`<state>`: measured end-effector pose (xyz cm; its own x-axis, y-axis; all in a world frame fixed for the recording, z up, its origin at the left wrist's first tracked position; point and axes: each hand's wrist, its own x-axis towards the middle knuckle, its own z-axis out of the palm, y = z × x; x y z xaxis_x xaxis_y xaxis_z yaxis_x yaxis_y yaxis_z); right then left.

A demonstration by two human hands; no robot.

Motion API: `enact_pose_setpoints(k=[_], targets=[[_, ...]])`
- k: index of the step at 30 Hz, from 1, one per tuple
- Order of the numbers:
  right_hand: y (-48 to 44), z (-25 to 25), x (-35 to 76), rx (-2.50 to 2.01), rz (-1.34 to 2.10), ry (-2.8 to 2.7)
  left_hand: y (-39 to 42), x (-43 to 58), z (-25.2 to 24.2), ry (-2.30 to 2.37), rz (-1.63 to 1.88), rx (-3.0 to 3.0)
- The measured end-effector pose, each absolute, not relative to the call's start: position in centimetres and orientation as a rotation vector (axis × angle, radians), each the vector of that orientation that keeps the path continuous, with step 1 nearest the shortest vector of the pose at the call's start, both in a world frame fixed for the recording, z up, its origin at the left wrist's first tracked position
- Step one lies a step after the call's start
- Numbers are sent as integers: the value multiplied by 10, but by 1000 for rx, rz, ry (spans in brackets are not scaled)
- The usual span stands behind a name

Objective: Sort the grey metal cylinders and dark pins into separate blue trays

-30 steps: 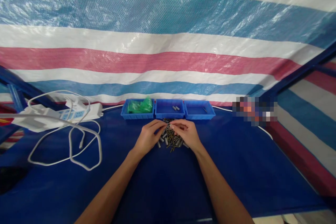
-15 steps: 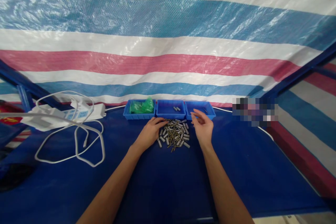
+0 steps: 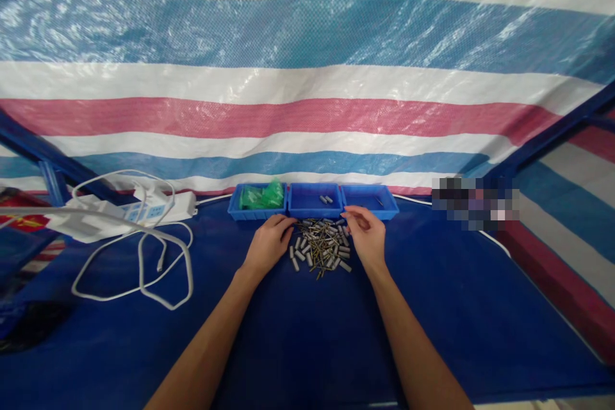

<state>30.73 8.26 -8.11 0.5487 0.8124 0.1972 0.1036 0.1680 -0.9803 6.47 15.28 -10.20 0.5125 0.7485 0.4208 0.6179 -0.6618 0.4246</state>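
Backdrop: red, white and blue striped sheet (image 3: 288, 118) behind a dark blue table (image 3: 317, 333).
Pile: small metal pieces (image 3: 321, 246), grey cylinders and thin brassy rods, mid-table; clock directions run from here.
Left hand (image 3: 269, 240): at 9 o'clock, fingertips beside the pile's edge; I cannot tell whether they pinch anything.
Right hand (image 3: 369, 236): at 3 o'clock, fingers curled, tips near the right tray's front corner; whether they hold a piece, I cannot tell.
Change: one second ago both hands met over the pile; now they are apart, leaving it uncovered. Since half a second ago, the right fingertips have shifted towards 9 o'clock.
Left tray (image 3: 259, 214): at 10 o'clock, crumpled green plastic (image 3: 262, 195) inside.
Middle tray (image 3: 305, 200): at 12 o'clock, two grey cylinders (image 3: 325, 199), as before.
Right tray (image 3: 375, 214): at 2 o'clock, one slender piece (image 3: 379, 202), indistinct.
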Motion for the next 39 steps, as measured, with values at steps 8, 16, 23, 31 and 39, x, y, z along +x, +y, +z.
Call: enact_pose_setpoints(k=[8,16,23,31,39], targets=[[82,-84,303,-1341,649,-894,152,66,-102,1204,801,2563],[83,-85,302,-1348,651,-926,151,67,-93,1173,738,2525],[82,-88,299,-1337,667,-958,149,67,-92,1246,638,2606],[82,-87,299,-1344,664,-980,145,64,-83,1268,645,2621],[80,-84,295,-1337,704,-1055,135,71,-77,1078,1053,2269]])
